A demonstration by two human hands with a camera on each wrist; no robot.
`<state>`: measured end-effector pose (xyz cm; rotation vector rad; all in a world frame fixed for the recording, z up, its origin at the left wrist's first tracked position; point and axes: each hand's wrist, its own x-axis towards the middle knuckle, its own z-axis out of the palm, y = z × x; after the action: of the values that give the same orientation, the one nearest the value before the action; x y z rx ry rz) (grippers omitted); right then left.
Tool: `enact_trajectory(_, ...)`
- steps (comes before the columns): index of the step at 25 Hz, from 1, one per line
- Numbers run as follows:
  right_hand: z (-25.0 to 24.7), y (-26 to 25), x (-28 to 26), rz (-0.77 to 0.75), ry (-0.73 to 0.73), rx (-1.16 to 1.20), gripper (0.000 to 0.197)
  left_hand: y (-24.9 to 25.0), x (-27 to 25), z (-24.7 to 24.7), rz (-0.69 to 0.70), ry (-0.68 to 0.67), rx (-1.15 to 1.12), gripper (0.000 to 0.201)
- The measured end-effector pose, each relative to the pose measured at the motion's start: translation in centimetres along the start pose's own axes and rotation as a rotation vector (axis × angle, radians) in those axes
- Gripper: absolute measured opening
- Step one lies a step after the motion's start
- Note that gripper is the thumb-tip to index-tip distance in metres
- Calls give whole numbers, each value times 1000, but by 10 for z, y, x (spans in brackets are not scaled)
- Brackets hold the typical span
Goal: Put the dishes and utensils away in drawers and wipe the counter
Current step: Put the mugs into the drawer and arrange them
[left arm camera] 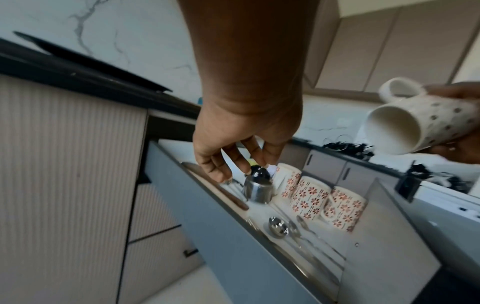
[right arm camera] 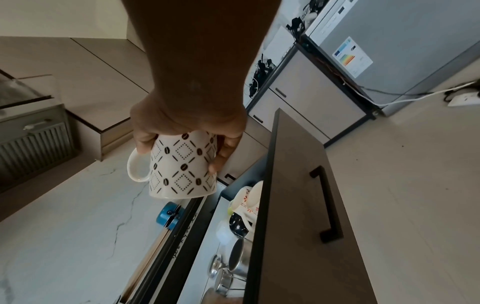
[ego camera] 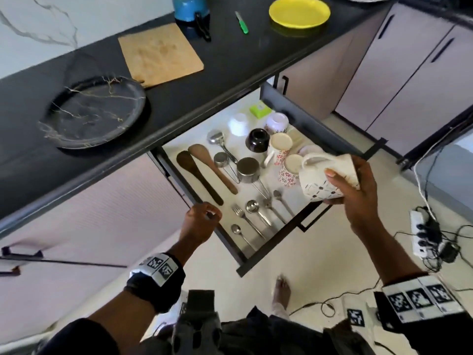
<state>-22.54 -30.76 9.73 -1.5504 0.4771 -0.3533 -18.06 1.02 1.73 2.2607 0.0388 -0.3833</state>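
A white mug (ego camera: 325, 180) with a dark diamond pattern is gripped round its body by my right hand (ego camera: 358, 196) and tipped on its side above the right part of the open drawer (ego camera: 268, 249). The mug (right arm camera: 182, 164) hangs mouth-down in the right wrist view, and the mug (left arm camera: 415, 127) shows an empty inside in the left wrist view. My left hand (ego camera: 199, 221) hovers at the drawer's left front corner, fingers loosely curled and holding nothing. The drawer holds floral mugs (ego camera: 281, 147), a black bowl (ego camera: 257, 140), wooden spatulas (ego camera: 204, 172), steel cups (ego camera: 247, 170), and spoons and forks (ego camera: 256, 216).
On the black counter (ego camera: 230, 60) lie a dark marbled plate (ego camera: 94, 114), a wooden board (ego camera: 160, 55), a blue pot (ego camera: 189, 8), a green knife (ego camera: 242, 21) and a yellow plate (ego camera: 299, 12). A power strip (ego camera: 419, 234) with cables lies on the floor at right.
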Motion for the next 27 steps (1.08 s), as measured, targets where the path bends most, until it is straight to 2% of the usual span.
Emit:
enact_trajectory(2,-17,8,22,30,-63,27,42,-2,7,14,-86,42,30,8)
enact_trajectory(4,-14,14,42,71,-143,54,39,-11,8,19,-106,122,58,14)
enact_trajectory(7,31,23,69,133,-425,-27,55,-32,4,15,-190,280,49,18)
enact_trajectory(8,55,26,75,121,-541,-88,62,-39,0,11,-229,307,30,20)
enact_trajectory(12,126,30,80,-96,-934,-466,73,-45,1,12,-205,268,-15,28)
enact_trajectory(14,160,37,77,-125,-1144,-654,78,-55,13,11,-152,315,-42,31)
enact_trajectory(16,185,45,72,-122,-1292,-767,80,-65,23,12,-170,380,-88,32)
enact_trajectory(22,218,60,69,-219,-1499,-918,78,-66,23,16,-106,447,-176,33)
enact_trajectory(27,216,53,91,-203,-1435,-895,78,-56,30,19,-90,471,-122,28)
